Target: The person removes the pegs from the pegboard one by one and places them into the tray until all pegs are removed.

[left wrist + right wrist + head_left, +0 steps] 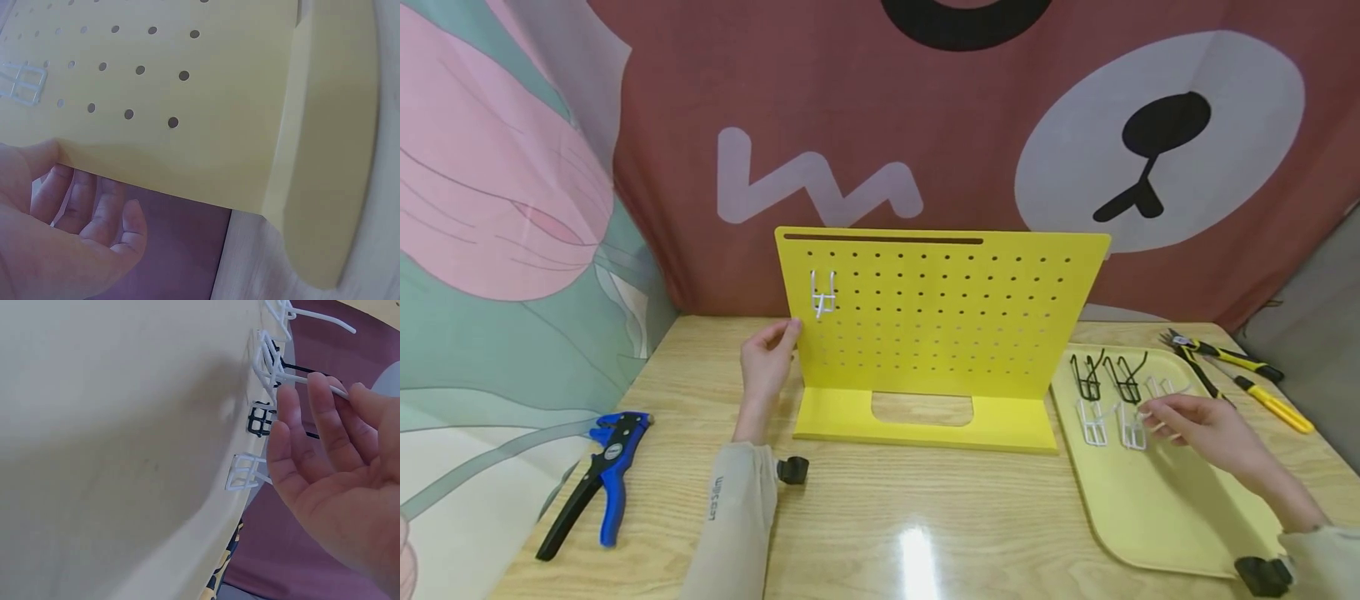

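Note:
A yellow pegboard (925, 337) stands upright on its base. My left hand (766, 364) grips its left edge, with the thumb on the front face and the fingers (106, 206) behind. One white wire hook (823, 303) hangs in the board's upper left holes. Over the yellow tray (1180, 517), my right hand (1210, 433) pinches the prong of a white wire hook (265, 362) between thumb and fingertips. That hook's grid end is close over the tray. Beside it lie another white hook (1093, 425) and black hooks (1086, 380).
Behind the tray lie yellow-and-black pliers (1232, 357) and a yellow-handled cutter (1273, 402). Blue-and-black wire strippers (613, 471) rest on the wooden table (962, 517) at far left. A printed curtain (865, 108) hangs behind the board.

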### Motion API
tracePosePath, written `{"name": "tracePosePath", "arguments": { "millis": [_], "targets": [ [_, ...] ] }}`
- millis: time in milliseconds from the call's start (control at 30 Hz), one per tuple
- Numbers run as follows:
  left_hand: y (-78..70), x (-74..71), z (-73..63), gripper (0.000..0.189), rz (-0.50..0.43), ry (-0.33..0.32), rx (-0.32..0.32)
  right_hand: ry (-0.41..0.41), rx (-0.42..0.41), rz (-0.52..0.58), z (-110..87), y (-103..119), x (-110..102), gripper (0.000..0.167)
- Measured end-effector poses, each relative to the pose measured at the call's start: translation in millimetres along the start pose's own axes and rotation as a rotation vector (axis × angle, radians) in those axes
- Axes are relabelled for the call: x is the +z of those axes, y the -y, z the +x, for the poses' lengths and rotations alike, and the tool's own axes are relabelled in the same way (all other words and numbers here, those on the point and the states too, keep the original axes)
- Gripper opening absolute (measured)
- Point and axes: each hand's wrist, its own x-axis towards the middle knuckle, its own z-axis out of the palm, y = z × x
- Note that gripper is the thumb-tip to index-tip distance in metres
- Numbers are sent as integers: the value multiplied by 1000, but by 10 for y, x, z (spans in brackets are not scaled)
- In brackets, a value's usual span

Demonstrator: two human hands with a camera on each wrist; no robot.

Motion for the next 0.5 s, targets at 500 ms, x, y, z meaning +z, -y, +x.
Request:
{"name": "tracePosePath", "arguments": {
  "millis": [500],
  "targets": [
    [-15,-12,-15,35,7,7,2,148,11,96,7,1,-72,29]
  ]
}}
